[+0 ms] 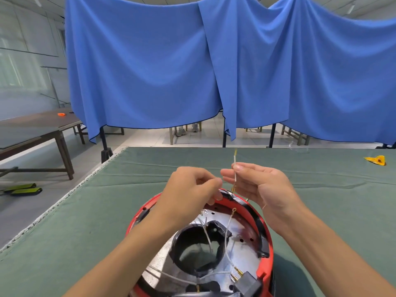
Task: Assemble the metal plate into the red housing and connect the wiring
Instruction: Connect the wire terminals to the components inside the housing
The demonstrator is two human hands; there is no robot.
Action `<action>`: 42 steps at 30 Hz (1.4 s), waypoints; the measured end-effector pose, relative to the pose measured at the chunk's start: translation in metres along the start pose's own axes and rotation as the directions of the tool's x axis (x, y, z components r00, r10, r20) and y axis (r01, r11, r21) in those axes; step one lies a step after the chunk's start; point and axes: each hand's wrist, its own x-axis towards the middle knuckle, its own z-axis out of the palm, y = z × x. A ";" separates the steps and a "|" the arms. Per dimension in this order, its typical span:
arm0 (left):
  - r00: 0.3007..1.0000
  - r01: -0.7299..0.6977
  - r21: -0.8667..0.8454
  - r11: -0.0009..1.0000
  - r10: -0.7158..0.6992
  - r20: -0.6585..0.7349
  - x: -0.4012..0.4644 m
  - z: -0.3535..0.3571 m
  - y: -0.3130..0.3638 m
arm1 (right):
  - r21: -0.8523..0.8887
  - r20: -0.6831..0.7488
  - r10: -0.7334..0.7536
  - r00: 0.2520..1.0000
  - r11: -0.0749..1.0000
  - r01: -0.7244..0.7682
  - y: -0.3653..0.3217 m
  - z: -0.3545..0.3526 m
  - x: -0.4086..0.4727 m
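Loose wires cross housing opening.

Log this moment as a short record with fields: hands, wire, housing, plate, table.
left hand: fingers curled, pinching something small above the housing; what it is cannot be told
right hand: pinches a white wire, palm open toward the camera
wire: upright, metal terminal at its top end
housing: red, round, open side up on the table
plate: sits inside the housing, loose wires lying across it
table: green cloth cover
yellow item: far right on the table
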 end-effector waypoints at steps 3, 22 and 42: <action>0.990 0.122 -0.093 0.988 -0.114 0.086 0.000 0.002 -0.001 | 0.024 -0.011 0.002 1.000 1.000 -0.001 0.000 0.003 -0.004; 0.980 0.188 -0.416 0.889 -0.199 0.017 0.003 -0.003 -0.008 | -0.967 -0.106 -0.004 0.994 0.234 -0.102 0.001 -0.023 -0.005; 0.992 0.118 -0.299 0.947 -0.097 0.086 0.000 -0.032 0.005 | -0.892 0.322 -0.005 0.947 0.332 0.306 0.022 0.028 0.051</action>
